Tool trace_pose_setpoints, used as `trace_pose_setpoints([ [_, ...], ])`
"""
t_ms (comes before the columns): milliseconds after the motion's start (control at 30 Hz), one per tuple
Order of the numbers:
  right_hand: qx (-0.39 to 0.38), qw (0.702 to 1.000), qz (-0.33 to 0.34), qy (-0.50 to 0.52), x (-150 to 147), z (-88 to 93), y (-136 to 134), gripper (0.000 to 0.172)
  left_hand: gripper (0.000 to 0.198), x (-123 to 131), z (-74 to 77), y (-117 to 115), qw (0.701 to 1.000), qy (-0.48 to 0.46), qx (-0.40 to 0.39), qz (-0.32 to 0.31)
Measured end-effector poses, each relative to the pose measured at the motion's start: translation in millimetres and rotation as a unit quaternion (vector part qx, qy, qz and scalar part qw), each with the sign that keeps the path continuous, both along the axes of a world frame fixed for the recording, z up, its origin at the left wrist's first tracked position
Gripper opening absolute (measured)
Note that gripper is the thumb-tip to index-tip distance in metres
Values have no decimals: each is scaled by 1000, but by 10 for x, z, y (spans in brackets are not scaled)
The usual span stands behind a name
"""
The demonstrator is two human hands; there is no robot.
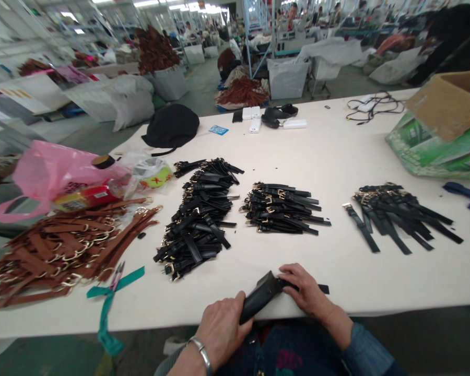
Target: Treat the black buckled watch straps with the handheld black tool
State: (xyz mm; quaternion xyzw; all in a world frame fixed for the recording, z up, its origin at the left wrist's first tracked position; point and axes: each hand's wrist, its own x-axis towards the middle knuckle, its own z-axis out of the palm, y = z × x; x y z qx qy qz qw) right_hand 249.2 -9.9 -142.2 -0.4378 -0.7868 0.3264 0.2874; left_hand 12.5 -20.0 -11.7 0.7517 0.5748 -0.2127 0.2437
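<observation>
My left hand (222,325), with a silver bangle at the wrist, is wrapped round a black rounded handheld tool (259,297); its exact kind does not show. My right hand (306,290) pinches a short black strap (323,289) against the wide end of that tool, and the strap's tail sticks out to the right past my fingers. The strap's other end is hidden between tool and fingertips. Beyond my hands lie black buckle straps: a long heap (198,214), a middle stack (284,209) and a fanned-out pile (399,211) on the right.
Brown straps with metal rings (62,245) cover the table's left side, beside thread snips (116,275) with teal ribbon (108,308). Behind them sit a pink plastic bag (55,169) and a black cap (172,126). A cardboard box (448,107) in green wrapping stands at right, near cables (376,107).
</observation>
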Motion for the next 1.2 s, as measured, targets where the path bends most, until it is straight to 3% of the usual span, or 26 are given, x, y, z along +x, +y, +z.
trace_pose_setpoints([
  [133,-12,1000,0,11,1,18,12,33,29,53,-37,46,1000,0,6,-3],
  [333,-12,999,-19,28,-4,12,3,31,32,10,-80,47,999,5,18,42],
  [633,-2,1000,-18,16,-2,8,14,29,29,-6,-28,29,1000,-5,2,4],
  [867,-3,999,-26,35,-10,25,10,27,30,109,-116,76,999,-1,27,33],
  [1200,0,999,-25,27,-13,5,12,28,28,-89,-40,10,1000,10,13,27],
])
